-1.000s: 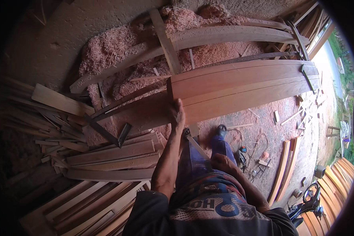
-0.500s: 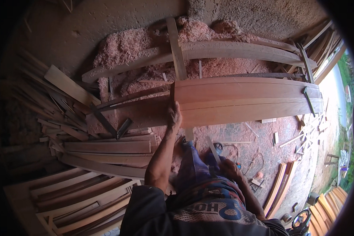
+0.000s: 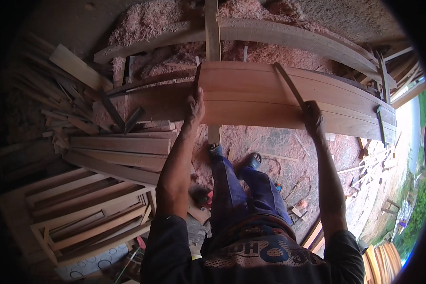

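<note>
- Left hand (image 3: 194, 108) gripping left end of glued-up wooden panel (image 3: 270, 97), fingers wrapped over end edge, thumb side lying on panel face.
- Right hand (image 3: 312, 117) closing round lower end of dark clamp bar (image 3: 288, 86), at panel's near edge, right of centre.
- Panel made of several reddish boards edge to edge, lying flat & crosswise in front of person, raised off floor; support under it hidden, so can't tell what's carrying it.
- Clamp bar running diagonally across panel face, far edge to near edge.
- 2nd clamp (image 3: 380, 124) sitting across panel near right end.
- Upright wooden post (image 3: 212, 28) standing behind panel, near left end; lower part showing below near edge.
- Long curved plank (image 3: 288, 35) lying beyond panel, on heap of pinkish sawdust (image 3: 151, 21).
- Stack of flat boards (image 3: 120, 146) lying at left, just below panel's left end; loose offcuts (image 3: 66, 94) scattered further left.
- Wooden frames (image 3: 80, 208) lying lower left.
- Legs in blue trousers (image 3: 241, 189) standing on shavings-covered floor (image 3: 279, 142) below panel.
</note>
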{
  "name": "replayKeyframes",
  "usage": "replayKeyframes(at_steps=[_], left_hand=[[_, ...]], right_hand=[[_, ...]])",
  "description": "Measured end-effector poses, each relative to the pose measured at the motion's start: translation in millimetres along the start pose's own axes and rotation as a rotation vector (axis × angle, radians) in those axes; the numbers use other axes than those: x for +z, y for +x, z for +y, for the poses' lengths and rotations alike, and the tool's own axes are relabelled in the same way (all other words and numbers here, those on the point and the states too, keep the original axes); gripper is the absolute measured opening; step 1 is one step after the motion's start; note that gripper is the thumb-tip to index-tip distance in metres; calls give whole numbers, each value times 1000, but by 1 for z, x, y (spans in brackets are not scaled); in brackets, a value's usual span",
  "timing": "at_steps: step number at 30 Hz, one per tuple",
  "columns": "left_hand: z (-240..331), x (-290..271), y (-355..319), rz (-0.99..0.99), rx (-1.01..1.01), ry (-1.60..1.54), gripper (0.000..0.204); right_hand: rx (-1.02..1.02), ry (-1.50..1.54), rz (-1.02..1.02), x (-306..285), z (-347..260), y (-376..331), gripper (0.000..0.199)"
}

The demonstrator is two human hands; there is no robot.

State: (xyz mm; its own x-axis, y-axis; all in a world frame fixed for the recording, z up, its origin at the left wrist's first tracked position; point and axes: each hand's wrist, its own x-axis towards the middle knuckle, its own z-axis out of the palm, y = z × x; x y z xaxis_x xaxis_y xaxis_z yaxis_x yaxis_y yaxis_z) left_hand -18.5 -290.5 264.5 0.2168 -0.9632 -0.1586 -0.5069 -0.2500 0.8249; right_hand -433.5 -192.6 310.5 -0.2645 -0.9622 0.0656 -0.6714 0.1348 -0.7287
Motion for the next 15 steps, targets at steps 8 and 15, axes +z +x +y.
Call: replayKeyframes(at_steps=[8, 15], left_hand=[[-5, 5, 1, -32, 2, -49, 72], [-47, 5, 8, -105, 15, -60, 75]], right_hand=[[-81, -147, 138, 9, 23, 4, 18], [-20, -149, 136, 11, 30, 0, 19]])
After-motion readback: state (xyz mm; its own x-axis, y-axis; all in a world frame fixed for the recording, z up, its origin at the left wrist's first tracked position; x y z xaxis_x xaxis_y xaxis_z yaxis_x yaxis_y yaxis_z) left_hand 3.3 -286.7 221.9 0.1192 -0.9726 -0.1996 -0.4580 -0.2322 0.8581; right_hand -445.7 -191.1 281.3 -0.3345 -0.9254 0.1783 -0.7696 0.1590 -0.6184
